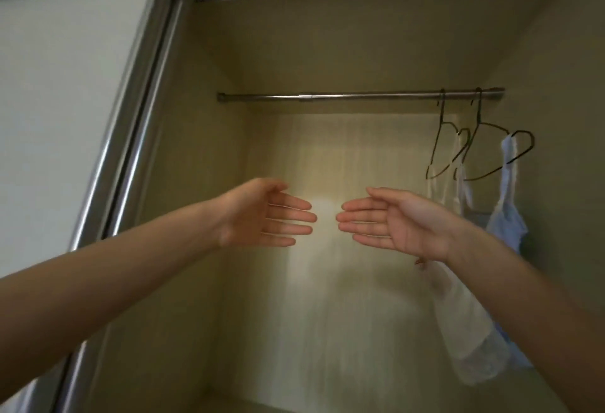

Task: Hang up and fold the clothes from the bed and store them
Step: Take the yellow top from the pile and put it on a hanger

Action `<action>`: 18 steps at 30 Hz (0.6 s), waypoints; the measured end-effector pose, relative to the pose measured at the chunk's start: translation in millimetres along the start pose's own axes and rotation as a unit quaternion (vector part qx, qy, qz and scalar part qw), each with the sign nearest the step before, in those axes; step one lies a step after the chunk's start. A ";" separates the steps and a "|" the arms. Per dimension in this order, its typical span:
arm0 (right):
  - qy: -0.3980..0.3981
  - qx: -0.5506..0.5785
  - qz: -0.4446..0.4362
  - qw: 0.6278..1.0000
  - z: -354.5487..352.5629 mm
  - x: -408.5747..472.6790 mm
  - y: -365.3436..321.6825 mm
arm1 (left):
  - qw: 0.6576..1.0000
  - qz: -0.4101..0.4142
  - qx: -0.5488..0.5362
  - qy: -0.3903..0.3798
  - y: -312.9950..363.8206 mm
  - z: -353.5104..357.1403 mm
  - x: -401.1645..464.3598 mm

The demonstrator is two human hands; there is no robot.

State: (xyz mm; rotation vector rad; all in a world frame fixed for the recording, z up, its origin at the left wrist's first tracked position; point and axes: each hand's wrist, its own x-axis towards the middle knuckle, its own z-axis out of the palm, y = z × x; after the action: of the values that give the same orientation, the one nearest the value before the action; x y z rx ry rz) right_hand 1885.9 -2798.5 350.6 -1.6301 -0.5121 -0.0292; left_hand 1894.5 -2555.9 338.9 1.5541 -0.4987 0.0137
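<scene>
Open wardrobe (327, 52) with beige walls here, sliding door (65, 85) pushed off to the left of the frame. Two garments already hang at the right end of the metal rail (327, 96) in the upper right: a white top (458, 314) and a light blue top (507, 226) just beside it, each on a thin wire hanger (440, 137). Both arms reach in mid-frame. The left hand (265, 216) and right hand (389, 219) are flat, fingers straight, palms showing, fingertips pointing at each other with a small gap, holding nothing.
</scene>
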 end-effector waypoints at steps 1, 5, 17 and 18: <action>-0.014 0.015 0.000 1.000 10.1 8.6 4.5 | 1.000 -0.004 -0.006 0.023 -2.3 -14.7 -8.6; -0.072 0.068 0.004 0.995 60.9 41.0 20.8 | 0.993 -0.023 -0.022 0.117 -9.5 -77.2 -54.5; -0.228 0.174 0.046 0.957 278.0 83.0 65.6 | 0.932 -0.049 -0.008 0.359 -0.9 -237.8 -256.9; -0.234 0.178 0.049 0.955 297.3 82.5 65.9 | 0.926 -0.049 -0.007 0.375 0.7 -247.8 -273.7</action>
State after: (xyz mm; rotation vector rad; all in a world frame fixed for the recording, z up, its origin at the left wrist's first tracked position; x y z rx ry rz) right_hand 1899.8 -2492.8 273.9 -1.2989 -0.7476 0.5086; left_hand 1721.2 -2237.5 268.9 1.4270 0.1873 0.5088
